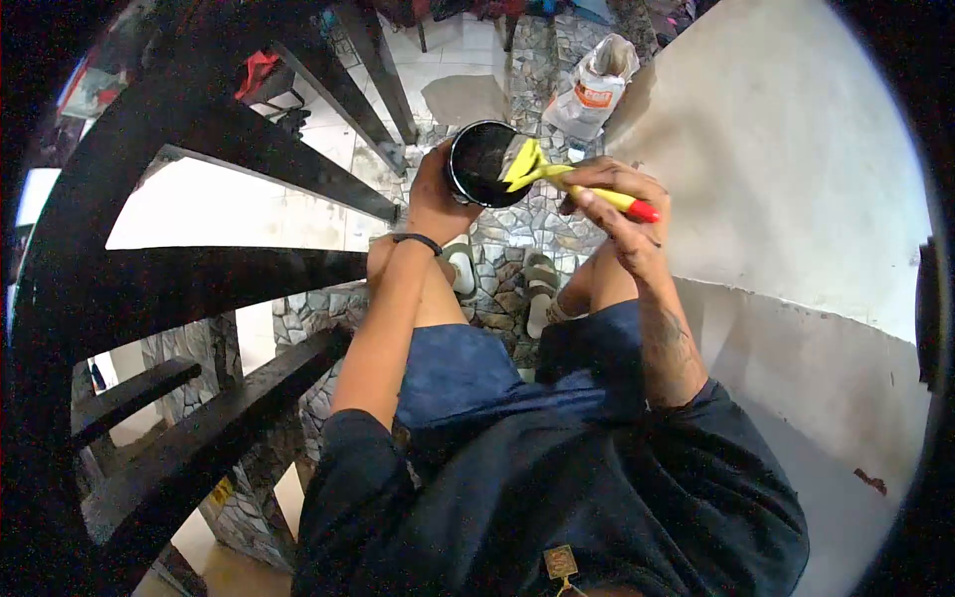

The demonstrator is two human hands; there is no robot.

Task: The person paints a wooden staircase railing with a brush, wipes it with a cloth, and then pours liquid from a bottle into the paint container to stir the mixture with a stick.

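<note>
My left hand [435, 197] is wrapped round the side of a round black paint can [479, 164] with a pale rim. Dark paint shows inside it. In my right hand [622, 194] is a paintbrush [542, 171] with a yellow handle and a red end. The brush head lies over the can's right side, its yellow ferrule at the rim; whether the bristle tips touch the paint I cannot tell. Close on the left of my left forearm stands a black railing [269, 274] with thick slanted bars.
A white bag [594, 88] with an orange label stands on the stone-patterned steps [487, 234] ahead. A pale wall [786, 149] rises close on my right. Beyond the railing are a tiled floor [438, 50] and a red item [257, 75].
</note>
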